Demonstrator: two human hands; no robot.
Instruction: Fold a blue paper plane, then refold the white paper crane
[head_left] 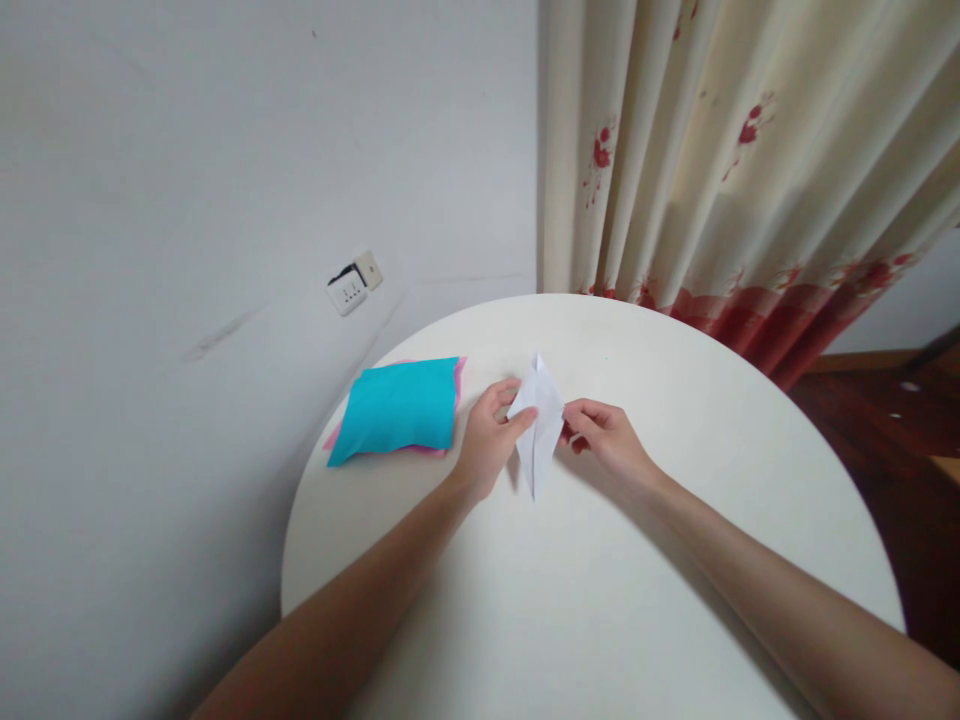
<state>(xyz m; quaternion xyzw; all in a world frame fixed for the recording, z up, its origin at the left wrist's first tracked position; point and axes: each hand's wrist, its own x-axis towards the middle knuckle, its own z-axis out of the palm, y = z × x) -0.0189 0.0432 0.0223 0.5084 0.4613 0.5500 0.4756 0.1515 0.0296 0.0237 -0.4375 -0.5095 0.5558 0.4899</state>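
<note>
A sheet of white paper (pixel 546 400), folded into a narrow diamond with a crease or slit down its middle, is held just over the round table. My left hand (pixel 489 432) grips its left side, the thumb lying across the front and the fingers behind. At the right corner, my right hand (pixel 604 432) pinches the paper's edge between thumb and forefinger, its other fingers curled below. The paper's back and the left fingertips behind it are hidden.
Left of my hands, a bright blue sheet (pixel 397 408) lies over pink sheets (pixel 460 375) on the white round table (pixel 637 600). A wall with a socket (pixel 347 292) stands at the left. A flowered curtain (pixel 675 150) hangs behind the table's far right edge.
</note>
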